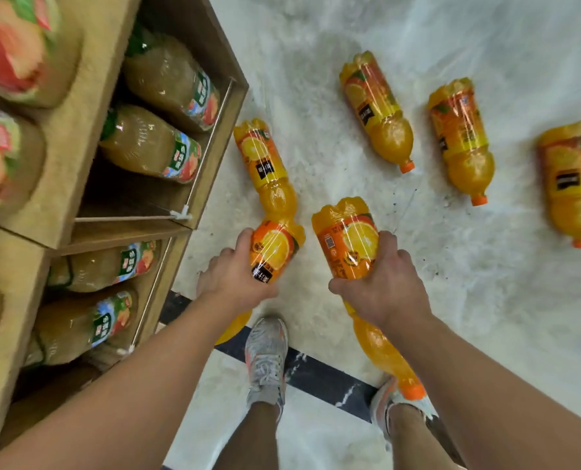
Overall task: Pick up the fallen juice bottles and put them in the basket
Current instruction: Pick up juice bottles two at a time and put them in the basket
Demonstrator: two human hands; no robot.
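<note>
My left hand [235,273] grips an orange juice bottle [275,245] around its labelled middle; the bottle's lower part shows below my wrist. My right hand [380,283] holds a second orange juice bottle [346,239], base up and orange cap pointing down near my right shoe. Another orange bottle [265,164] lies on the floor just beyond the left one, beside the shelf. Three more lie farther off: one at the upper middle [377,110], one to its right [462,137] and one at the right edge [574,181]. No basket is in view.
A cardboard-coloured shelf unit [89,106] fills the left side, stocked with lying bottles of pale juice [153,144]. The floor is light marble with a dark stripe [316,371] under my feet. My two grey shoes [265,357] stand below the hands.
</note>
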